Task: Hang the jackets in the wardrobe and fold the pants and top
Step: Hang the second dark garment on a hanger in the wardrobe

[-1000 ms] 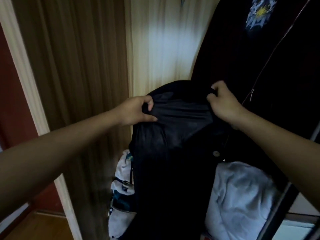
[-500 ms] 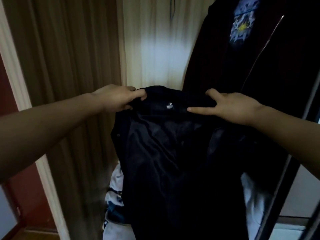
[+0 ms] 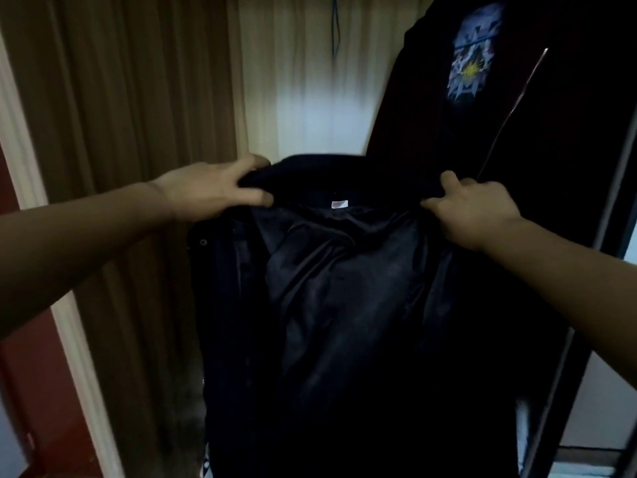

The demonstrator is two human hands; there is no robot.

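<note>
I hold a dark jacket point(image 3: 344, 305) up in front of me, its shiny lining facing me and a small white label just below the collar. My left hand point(image 3: 213, 191) grips the collar's left end. My right hand point(image 3: 472, 208) grips the collar's right end. The jacket hangs down open between my arms. Behind it on the right hangs another black jacket point(image 3: 482, 115) with a blue and yellow print and a zip line.
A brown curtain point(image 3: 138, 115) hangs on the left and a pale curtain point(image 3: 310, 81) in the middle. A white door frame point(image 3: 79, 339) and red wall point(image 3: 27, 391) stand at the left. A dark wardrobe frame point(image 3: 565, 374) runs down the right.
The jacket has been raised and spread wider between my hands, now hiding the pale clothes below. My right hand went from flat fingers on the collar to gripping it.
</note>
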